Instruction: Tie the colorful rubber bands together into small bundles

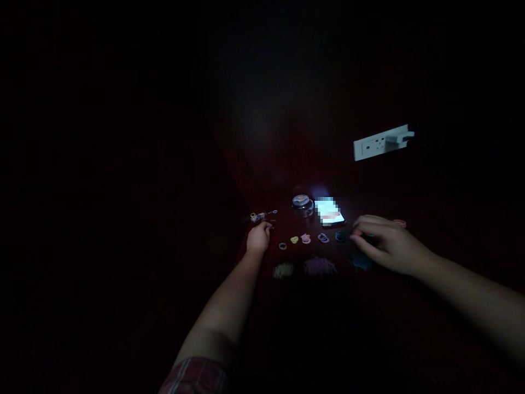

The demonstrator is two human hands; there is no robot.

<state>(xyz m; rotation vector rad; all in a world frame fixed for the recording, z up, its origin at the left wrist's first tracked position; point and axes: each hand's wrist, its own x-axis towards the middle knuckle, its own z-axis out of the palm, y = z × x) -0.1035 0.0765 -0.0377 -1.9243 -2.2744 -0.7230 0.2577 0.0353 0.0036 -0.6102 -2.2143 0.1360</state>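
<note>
My left hand [258, 238] rests at the left of the dark surface, fingers closed, beside a small pile of mixed bands [259, 216]; anything it holds is too small to name. Over the right side is my right hand [377, 241], thumb and fingers brought together, with its grip too dark to make out. Between the hands runs a row of small loops: a grey one [283, 246], yellow [294, 239], pink [305, 239], purple [323, 238] and dark blue [339, 236]. An orange-red group [400, 223] shows behind my right hand.
Behind the row stand a round clear jar [302, 203] and a lit phone [329, 211]. A white socket panel [379, 143] with a plug is at the upper right. Nearer me lie yellowish [283, 270], purple [320, 266] and blue [361, 261] patches. The surroundings are very dark.
</note>
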